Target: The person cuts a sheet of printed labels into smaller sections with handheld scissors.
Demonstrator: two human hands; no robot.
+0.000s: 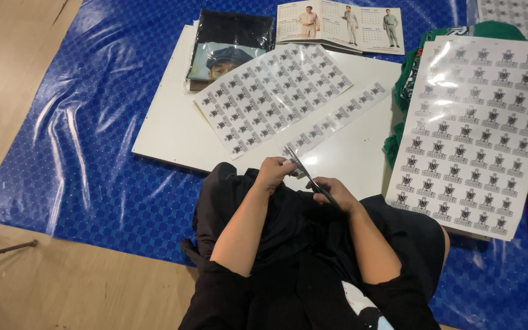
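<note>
Right hand (332,188) closed around scissors (310,177), blades angled up-left, tips meeting near end of label strip (331,122). Left hand (273,173) pinching that end. Strip's long axis running up-right across white board (172,137), away from both hands; left hand nearer.

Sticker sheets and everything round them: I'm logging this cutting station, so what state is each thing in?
Left hand: gripping the strip's near end.
Right hand: fingers in the scissors' handles.
Scissors: blades open, at the strip.
Sticker strip: cut off, lying on the white board.
Partly cut sheet: flat, uneven edge.
Large sheet: flat, apparently uncut.
Calendar: lying open.
</note>
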